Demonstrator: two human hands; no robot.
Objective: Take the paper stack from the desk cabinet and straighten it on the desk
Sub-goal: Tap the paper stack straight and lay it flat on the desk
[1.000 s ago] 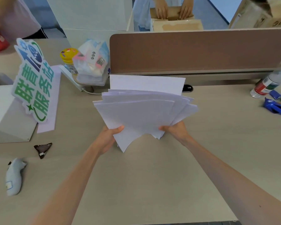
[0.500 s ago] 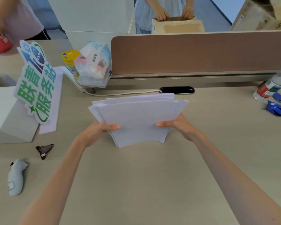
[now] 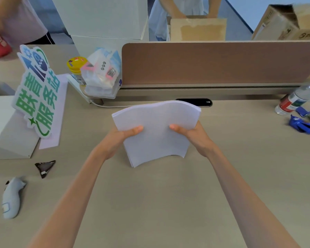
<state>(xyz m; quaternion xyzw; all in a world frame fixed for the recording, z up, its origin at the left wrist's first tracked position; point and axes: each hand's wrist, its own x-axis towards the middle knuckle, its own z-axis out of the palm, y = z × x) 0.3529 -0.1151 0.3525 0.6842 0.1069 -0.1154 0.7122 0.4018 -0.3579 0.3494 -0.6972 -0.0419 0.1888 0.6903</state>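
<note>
A stack of white paper (image 3: pixel 157 127) stands on its lower edge on the beige desk (image 3: pixel 168 203), near the middle. The sheets are gathered and slightly bowed, with the top edge leaning away from me. My left hand (image 3: pixel 118 140) grips the stack's left side, thumb across the front. On the stack's right side, my right hand (image 3: pixel 191 135) holds it the same way. The desk cabinet is not visible.
A green and blue sign (image 3: pixel 37 90) leans on a white box (image 3: pixel 7 127) at the left. A dark folded wrapper (image 3: pixel 45 168) and grey controller (image 3: pixel 12 197) lie front left. A brown divider (image 3: pixel 220 63) runs behind, a bottle (image 3: pixel 297 98) and blue object (image 3: pixel 301 124) at right.
The fanned, spread sheets have been drawn together into one compact stack. Both hands moved closer to each other and the stack now rests upright on the desk.
</note>
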